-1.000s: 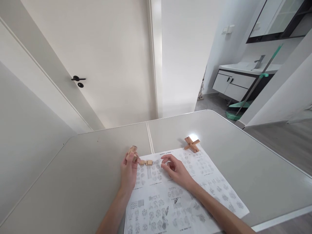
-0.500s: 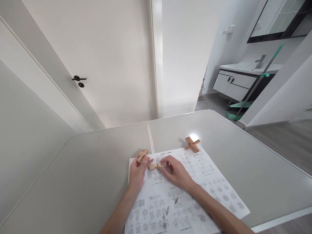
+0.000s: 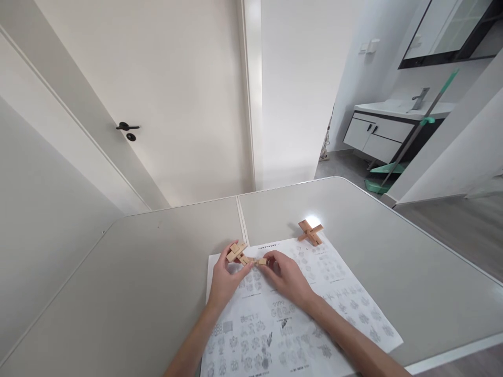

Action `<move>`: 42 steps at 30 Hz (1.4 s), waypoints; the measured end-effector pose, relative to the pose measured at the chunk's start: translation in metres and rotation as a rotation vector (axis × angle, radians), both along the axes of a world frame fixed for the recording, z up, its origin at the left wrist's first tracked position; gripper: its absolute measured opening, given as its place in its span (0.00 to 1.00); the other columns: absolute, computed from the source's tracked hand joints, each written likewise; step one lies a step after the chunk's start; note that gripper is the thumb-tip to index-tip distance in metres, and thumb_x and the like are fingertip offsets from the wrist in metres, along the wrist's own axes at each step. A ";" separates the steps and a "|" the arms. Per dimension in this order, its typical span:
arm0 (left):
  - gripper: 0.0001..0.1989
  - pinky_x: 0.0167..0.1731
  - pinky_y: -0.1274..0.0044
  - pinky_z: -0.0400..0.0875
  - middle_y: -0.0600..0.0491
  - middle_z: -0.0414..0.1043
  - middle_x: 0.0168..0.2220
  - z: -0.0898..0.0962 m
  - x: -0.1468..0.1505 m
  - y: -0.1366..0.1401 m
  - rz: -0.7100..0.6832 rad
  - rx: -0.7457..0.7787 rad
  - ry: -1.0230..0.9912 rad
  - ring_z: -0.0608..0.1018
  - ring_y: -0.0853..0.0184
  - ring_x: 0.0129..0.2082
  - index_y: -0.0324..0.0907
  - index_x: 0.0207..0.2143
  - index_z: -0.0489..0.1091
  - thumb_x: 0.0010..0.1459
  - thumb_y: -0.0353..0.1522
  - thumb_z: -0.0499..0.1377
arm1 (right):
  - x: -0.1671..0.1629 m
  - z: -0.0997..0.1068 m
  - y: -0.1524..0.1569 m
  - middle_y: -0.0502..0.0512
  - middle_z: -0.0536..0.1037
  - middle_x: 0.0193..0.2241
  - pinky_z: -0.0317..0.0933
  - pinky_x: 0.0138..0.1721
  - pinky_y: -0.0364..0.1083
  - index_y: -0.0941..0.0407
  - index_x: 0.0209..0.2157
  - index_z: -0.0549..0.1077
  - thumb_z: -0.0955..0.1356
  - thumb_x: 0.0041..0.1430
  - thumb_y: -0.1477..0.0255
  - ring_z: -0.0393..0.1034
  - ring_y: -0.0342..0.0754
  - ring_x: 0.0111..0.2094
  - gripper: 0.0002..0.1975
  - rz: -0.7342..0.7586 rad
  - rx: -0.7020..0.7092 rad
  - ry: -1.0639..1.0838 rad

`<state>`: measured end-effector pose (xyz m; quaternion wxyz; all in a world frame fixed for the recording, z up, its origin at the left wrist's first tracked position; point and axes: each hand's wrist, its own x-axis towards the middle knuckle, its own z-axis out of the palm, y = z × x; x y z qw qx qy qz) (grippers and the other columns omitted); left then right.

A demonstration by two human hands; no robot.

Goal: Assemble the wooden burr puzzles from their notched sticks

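My left hand [image 3: 226, 277] is closed around a cluster of interlocking wooden puzzle pieces [image 3: 236, 252], held above the top left of a printed instruction sheet [image 3: 271, 314]. Between thumb and fingers, my right hand [image 3: 286, 275] pinches a small notched wooden puzzle piece [image 3: 261, 261]. That piece's left end comes up to my left thumb; I cannot tell whether it touches the cluster. A cross-shaped wooden puzzle assembly [image 3: 310, 232] rests at the sheet's top right corner, out of reach of both hands' fingers.
The grey table [image 3: 157, 283] has a seam [image 3: 242, 222] running away from me and a rounded far right corner. Beyond it are a white door [image 3: 188, 104] with a black handle [image 3: 128, 126], a washbasin cabinet [image 3: 377, 133], and a green broom and dustpan [image 3: 377, 186].
My left hand has turned the puzzle cluster, showing another side and an arm pointing right. The notched piece has shifted slightly right and up with my right hand. The cross-shaped assembly stays put.
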<state>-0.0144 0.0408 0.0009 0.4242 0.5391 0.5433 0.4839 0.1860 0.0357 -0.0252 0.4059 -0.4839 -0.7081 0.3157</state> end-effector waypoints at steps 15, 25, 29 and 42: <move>0.33 0.53 0.65 0.69 0.50 0.74 0.51 -0.010 0.004 -0.012 -0.187 0.327 0.469 0.75 0.55 0.52 0.56 0.61 0.66 0.54 0.31 0.69 | -0.002 0.007 -0.003 0.51 0.78 0.28 0.61 0.28 0.45 0.53 0.34 0.69 0.68 0.66 0.60 0.69 0.47 0.27 0.11 -0.020 -0.086 0.164; 0.27 0.45 0.67 0.73 0.49 0.71 0.45 -0.013 0.008 -0.014 -0.200 0.453 0.597 0.76 0.58 0.44 0.52 0.60 0.66 0.59 0.33 0.64 | -0.004 0.005 -0.006 0.53 0.79 0.29 0.63 0.27 0.45 0.53 0.34 0.68 0.68 0.65 0.59 0.70 0.47 0.27 0.12 -0.023 -0.063 0.199; 0.27 0.44 0.68 0.75 0.50 0.70 0.44 -0.012 0.009 -0.015 -0.177 0.540 0.698 0.76 0.60 0.42 0.50 0.60 0.64 0.59 0.32 0.63 | -0.006 0.005 -0.008 0.51 0.78 0.27 0.62 0.28 0.45 0.53 0.33 0.68 0.69 0.65 0.61 0.69 0.46 0.26 0.12 -0.038 -0.049 0.238; 0.27 0.46 0.68 0.76 0.49 0.71 0.48 -0.012 0.012 -0.015 -0.144 0.539 0.714 0.77 0.59 0.45 0.49 0.58 0.66 0.55 0.31 0.65 | -0.008 0.000 -0.010 0.46 0.70 0.23 0.59 0.28 0.45 0.52 0.31 0.64 0.69 0.64 0.63 0.62 0.44 0.24 0.13 -0.007 0.000 0.249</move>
